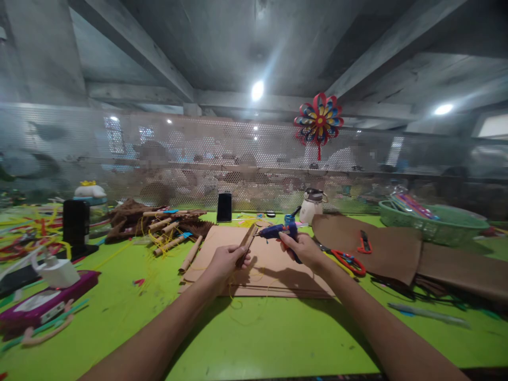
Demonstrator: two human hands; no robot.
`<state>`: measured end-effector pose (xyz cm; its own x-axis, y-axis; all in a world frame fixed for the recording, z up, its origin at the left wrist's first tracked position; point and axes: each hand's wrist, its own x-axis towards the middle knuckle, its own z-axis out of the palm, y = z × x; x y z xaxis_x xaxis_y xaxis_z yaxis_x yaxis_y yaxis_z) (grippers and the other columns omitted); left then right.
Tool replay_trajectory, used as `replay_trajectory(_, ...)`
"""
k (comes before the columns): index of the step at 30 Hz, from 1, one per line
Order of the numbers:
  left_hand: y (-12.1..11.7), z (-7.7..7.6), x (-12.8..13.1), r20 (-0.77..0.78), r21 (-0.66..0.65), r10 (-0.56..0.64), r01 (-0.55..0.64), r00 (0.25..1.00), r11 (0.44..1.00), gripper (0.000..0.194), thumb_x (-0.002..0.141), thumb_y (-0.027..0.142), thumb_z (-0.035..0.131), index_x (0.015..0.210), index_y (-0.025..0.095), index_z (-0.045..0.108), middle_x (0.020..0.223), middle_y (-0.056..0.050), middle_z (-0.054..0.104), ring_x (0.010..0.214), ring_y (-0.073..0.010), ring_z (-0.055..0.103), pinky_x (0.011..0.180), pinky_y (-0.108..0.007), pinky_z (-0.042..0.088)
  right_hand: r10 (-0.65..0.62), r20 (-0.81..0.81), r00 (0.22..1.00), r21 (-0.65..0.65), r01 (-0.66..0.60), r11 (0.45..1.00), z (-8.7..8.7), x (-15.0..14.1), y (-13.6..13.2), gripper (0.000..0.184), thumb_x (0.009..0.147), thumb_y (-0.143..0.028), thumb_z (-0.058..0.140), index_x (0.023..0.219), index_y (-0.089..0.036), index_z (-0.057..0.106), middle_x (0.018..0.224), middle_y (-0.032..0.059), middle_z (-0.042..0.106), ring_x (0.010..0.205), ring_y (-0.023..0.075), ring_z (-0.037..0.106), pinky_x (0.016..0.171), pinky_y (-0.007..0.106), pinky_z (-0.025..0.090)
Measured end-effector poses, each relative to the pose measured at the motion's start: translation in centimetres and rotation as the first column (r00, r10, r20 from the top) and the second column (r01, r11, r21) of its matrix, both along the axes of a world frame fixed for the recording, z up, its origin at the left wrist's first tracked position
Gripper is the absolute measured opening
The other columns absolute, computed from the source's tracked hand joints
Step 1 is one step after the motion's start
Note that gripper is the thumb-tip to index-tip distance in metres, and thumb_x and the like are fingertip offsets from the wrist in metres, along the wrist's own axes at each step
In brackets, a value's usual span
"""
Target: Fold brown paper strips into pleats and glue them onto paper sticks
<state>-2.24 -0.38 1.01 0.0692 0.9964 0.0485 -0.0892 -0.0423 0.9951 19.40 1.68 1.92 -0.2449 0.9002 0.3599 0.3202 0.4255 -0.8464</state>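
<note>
My left hand (229, 262) is closed around a narrow folded strip of brown paper (248, 241), its upper end tilted up and to the right. In my right hand (304, 248) is a blue hot glue gun (280, 230), gripped by its handle. The gun's nozzle points left and comes up close to the top of the strip; whether they touch I cannot tell. Both hands are above a stack of brown cardboard sheets (286, 280) with thin yellow strings lying on it.
Orange-handled scissors (351, 262) and an orange utility knife (365, 242) lie at right near brown paper (377, 251). Paper rolls (170, 246) are heaped at left. Behind stand a phone (224, 207), a white bottle (311, 206) and a green basket (432, 225). A purple power strip (47, 304) sits front left.
</note>
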Motion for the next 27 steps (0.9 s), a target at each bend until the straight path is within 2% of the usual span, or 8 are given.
replay_trajectory(9, -0.6, 0.4, 0.3, -0.006, -0.015, 0.003, -0.003, 1.0, 1.0, 0.022, 0.068, 0.03, 0.065, 0.066, 0.009, 0.064, 0.065, -0.007, 0.06, 0.055, -0.0094, 0.053, 0.053, -0.02, 0.042, -0.107, -0.06, 0.992, 0.012, 0.108, 0.994, -0.4, 0.3, 0.9, 0.049, 0.077, -0.058, 0.044, 0.055, -0.015, 0.051, 0.037, -0.0033, 0.04, 0.034, 0.0066, 0.034, 0.037, 0.02, 0.027)
replay_trajectory(20, -0.2, 0.3, 0.1, -0.013, -0.003, 0.004, -0.004, 1.0, 1.0, 0.017, 0.07, 0.026, 0.063, 0.065, 0.009, 0.064, 0.062, -0.008, 0.06, 0.055, -0.0103, 0.054, 0.056, -0.022, 0.042, 0.046, 0.043, 0.998, -0.02, -0.045, 0.999, 0.0, -0.3, -0.2, 0.046, 0.08, -0.053, 0.043, 0.053, -0.016, 0.047, 0.04, -0.0031, 0.041, 0.036, 0.0066, 0.035, 0.039, 0.02, 0.028)
replay_trajectory(27, -0.4, 0.3, 0.2, -0.013, -0.001, 0.002, -0.002, 1.0, 1.0, 0.018, 0.071, 0.026, 0.062, 0.065, 0.009, 0.064, 0.062, -0.007, 0.06, 0.054, -0.0102, 0.053, 0.055, -0.022, 0.042, 0.016, 0.028, 0.999, -0.013, -0.015, 1.0, 0.3, -0.4, -0.4, 0.047, 0.079, -0.054, 0.043, 0.052, -0.016, 0.046, 0.038, -0.0037, 0.038, 0.035, 0.0063, 0.033, 0.038, 0.02, 0.026)
